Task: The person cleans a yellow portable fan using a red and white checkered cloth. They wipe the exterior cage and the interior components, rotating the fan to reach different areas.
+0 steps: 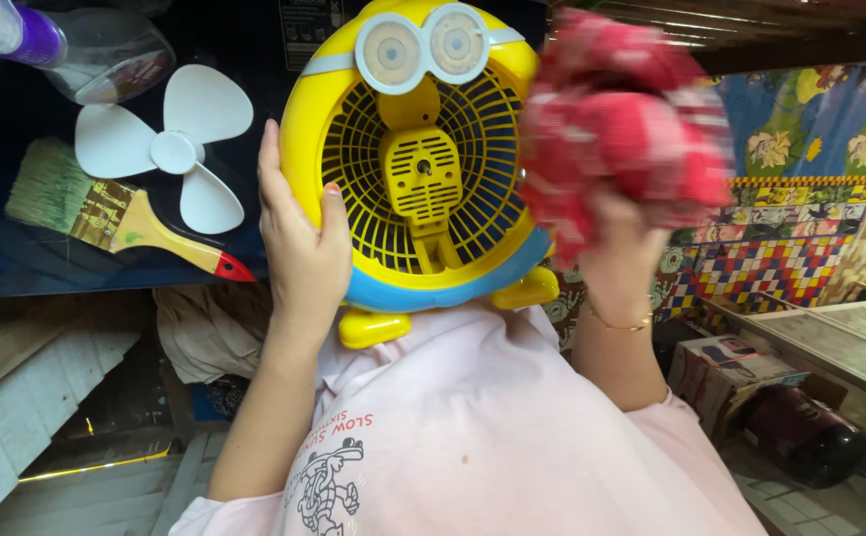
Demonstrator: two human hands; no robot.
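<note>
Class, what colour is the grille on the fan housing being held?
Yellow, like the fan housing around it; a blue band runs along the bottom. Head view.

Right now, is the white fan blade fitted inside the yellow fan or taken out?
Out. The white fan blade lies beside the yellow fan, by a paintbrush.

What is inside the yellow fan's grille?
Through the yellow fan grille only the yellow motor housing shows; no blade. A white blade lies apart. The red cloth hides the fan's right edge.
</note>
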